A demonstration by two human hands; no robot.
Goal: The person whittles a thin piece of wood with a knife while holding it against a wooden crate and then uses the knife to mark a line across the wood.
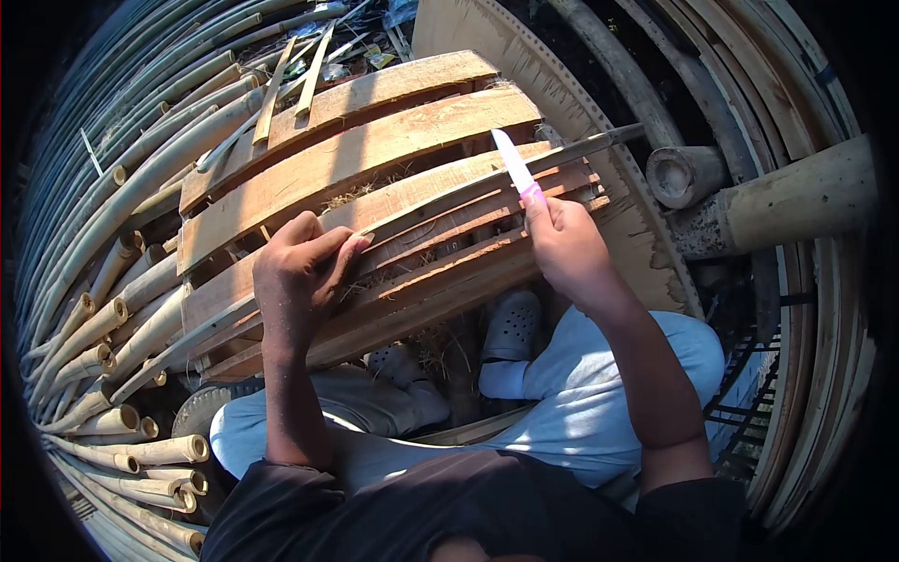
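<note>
Long, round bamboo poles (154,150) are lying in a dense stack along the left side of a sunlit work area, many of their cut ends facing the seated person, who is wearing a black short-sleeved top (468,510), light blue trousers (599,384) and gray perforated clogs (512,326). A slatted bench of rough, light brown wooden boards (365,140) is standing in front of the person, with a broad brown wooden sheet (646,234) showing beyond its right end. A thick, pale bamboo pole (796,199) is jutting in from the right. A long, narrow, grayish-brown strip (431,204) is running diagonally over the bench, from lower left to upper right, its far end reaching past the boards. Two short, thin yellowish slats (316,70) are resting at the bench's far left edge. The left hand (304,262) is curling closed around the strip, thumb and fingers pinching it. The right hand (567,245) is closing firmly around the handle of a white-bladed knife with a pink collar (515,169), whose blade is crossing the strip, tip pointing away; whether the edge is touching cannot be told.
</note>
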